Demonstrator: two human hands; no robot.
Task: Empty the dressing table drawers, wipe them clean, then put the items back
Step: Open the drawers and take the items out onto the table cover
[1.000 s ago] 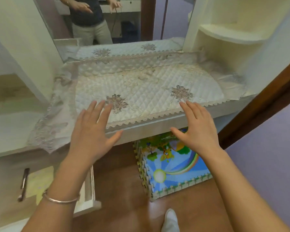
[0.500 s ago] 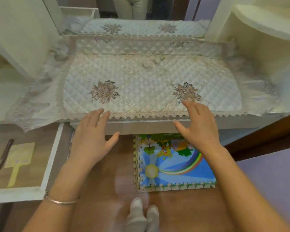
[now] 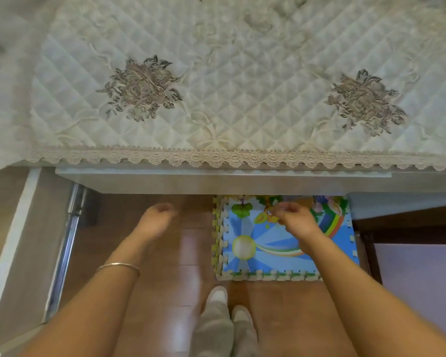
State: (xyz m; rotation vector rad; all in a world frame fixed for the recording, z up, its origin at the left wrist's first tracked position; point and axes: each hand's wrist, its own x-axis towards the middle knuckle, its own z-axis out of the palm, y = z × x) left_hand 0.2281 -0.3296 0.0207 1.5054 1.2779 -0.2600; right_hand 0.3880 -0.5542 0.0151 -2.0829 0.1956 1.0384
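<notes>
Down below tabletop [image 3: 216,181] edge: left hand [image 3: 156,220] loosely curled, empty, above floor; right hand [image 3: 295,219] curled above mat [image 3: 273,256], blurred, grip unclear. Drawer [image 3: 8,253] open, left.

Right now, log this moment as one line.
left hand: below table edge, blurred | right hand: fingers curled, above foam mat | left drawer: open
</notes>
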